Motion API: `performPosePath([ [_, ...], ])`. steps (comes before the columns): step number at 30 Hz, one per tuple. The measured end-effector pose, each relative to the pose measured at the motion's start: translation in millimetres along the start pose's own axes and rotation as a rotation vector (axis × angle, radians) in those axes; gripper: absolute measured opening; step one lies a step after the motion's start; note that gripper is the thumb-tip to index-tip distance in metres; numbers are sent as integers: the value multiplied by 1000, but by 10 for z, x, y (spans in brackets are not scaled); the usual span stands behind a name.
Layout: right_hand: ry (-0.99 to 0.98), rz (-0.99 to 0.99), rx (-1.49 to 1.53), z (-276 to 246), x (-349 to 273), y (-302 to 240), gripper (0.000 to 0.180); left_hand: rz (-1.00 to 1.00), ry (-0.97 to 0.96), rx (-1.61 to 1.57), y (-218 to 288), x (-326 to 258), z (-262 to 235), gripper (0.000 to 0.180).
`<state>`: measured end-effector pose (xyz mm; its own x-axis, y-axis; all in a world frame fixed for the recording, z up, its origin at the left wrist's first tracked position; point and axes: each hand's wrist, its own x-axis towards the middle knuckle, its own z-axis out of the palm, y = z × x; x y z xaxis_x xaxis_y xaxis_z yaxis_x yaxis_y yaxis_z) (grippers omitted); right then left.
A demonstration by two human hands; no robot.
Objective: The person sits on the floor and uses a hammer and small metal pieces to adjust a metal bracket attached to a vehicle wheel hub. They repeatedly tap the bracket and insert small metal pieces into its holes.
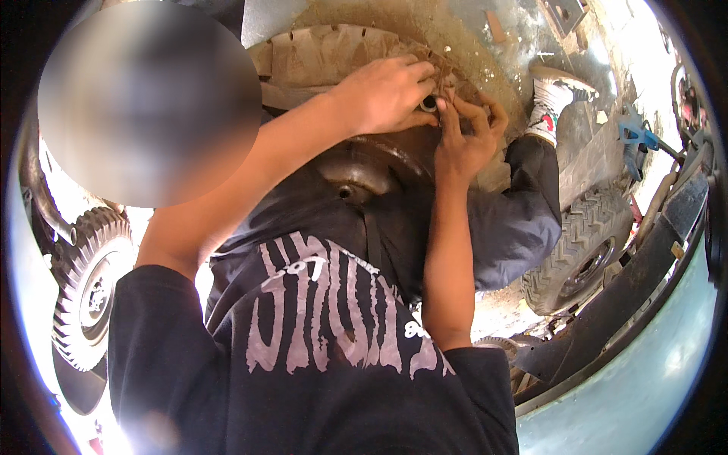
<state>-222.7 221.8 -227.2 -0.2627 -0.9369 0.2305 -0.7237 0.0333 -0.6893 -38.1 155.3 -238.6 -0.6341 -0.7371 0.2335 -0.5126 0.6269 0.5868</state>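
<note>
A large dusty brown wheel (318,49), apparently a tyre with small notches round its edge, lies flat before me. Its inner part is dark, shiny curved metal (364,163). Over its far right side my two hands meet. My left hand (388,92) has its fingers bent and closed at a small part with a dark round opening (430,103). Close on the other side, my right hand (466,135) is closed with thumb and finger pinched at the same spot. The fingers hide most of what they grip.
My right foot in a white patterned sock (547,106) rests beside the wheel. Treaded tyres stand at the left (95,292) and right (584,250). A blue object (638,135) lies at the far right. Pale blue bodywork (644,387) curves across the lower right. A blurred disc covers the upper left.
</note>
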Motion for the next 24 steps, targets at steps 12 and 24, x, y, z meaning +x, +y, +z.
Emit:
performPosePath([
  [12, 23, 6, -28, -29, -146, 63, 21, 35, 11, -21, 19, -53, 84, 53],
  [24, 58, 132, 123, -184, -254, 59, 23, 7, 0, 6, 14, -29, 48, 53],
])
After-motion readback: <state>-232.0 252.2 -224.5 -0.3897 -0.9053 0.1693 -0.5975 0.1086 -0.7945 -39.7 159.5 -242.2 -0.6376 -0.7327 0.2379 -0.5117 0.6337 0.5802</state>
